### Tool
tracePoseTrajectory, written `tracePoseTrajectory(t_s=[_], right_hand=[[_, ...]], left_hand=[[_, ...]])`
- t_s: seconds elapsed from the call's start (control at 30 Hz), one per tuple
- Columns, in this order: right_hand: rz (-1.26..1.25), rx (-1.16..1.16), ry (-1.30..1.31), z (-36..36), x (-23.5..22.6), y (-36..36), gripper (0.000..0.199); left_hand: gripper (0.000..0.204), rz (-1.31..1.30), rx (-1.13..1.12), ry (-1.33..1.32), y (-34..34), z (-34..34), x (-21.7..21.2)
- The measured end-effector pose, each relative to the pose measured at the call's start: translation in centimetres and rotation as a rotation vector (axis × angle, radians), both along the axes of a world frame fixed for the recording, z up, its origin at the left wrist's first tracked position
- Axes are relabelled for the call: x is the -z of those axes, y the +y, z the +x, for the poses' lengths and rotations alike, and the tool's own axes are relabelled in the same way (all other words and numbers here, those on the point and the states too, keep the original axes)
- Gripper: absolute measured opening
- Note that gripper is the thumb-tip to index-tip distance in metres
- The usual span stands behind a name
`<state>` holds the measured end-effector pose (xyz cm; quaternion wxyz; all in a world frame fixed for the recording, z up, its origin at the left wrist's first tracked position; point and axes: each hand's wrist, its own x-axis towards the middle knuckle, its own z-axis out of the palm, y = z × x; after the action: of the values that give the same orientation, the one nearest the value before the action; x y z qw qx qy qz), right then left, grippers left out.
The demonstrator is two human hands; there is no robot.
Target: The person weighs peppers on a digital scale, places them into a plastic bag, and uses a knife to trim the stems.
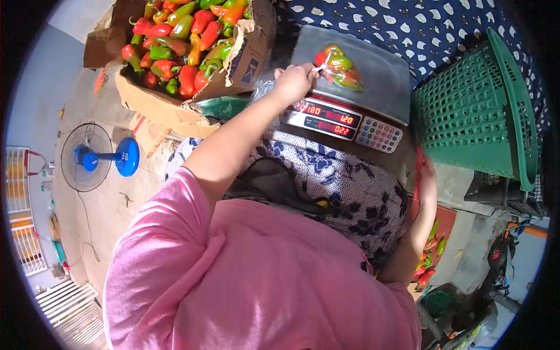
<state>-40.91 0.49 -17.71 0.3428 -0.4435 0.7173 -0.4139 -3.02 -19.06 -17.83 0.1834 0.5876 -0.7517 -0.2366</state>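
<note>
A small clear plastic bag of red, orange and green peppers (340,73) lies on the metal pan of a digital scale (382,87). My left hand (294,81) reaches over the scale's near left side, its fingers closed on the twisted white neck of the bag. Red digits glow on the scale's display, beside a keypad (379,135). Low at the right, my right hand (427,175) is next to a narrow red strip (418,166). Its fingers are mostly hidden, so I cannot make out whether they grip the strip.
A torn cardboard box (248,55) full of peppers stands left of the scale. On the right a green perforated plastic basket (466,111) leans on its side. Patterned cloth (332,169) covers my lap. More peppers (429,256) lie beyond my right arm; a blue fan (125,156) stands far left.
</note>
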Motion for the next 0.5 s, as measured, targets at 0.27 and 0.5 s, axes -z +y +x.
tracePoseTrajectory(t_s=[0.27,0.5], right_hand=[[-0.328,-0.347,0.22,20.3,-6.6,-10.1,0.029],[-0.233,-0.44,0.25,22.7,-2.9,-13.4,0.037]], left_hand=[[0.029,-0.06,0.028,0.119,0.6,1.2,1.3],[0.033,0.043,0.023,0.204,-0.1,1.9,1.5]])
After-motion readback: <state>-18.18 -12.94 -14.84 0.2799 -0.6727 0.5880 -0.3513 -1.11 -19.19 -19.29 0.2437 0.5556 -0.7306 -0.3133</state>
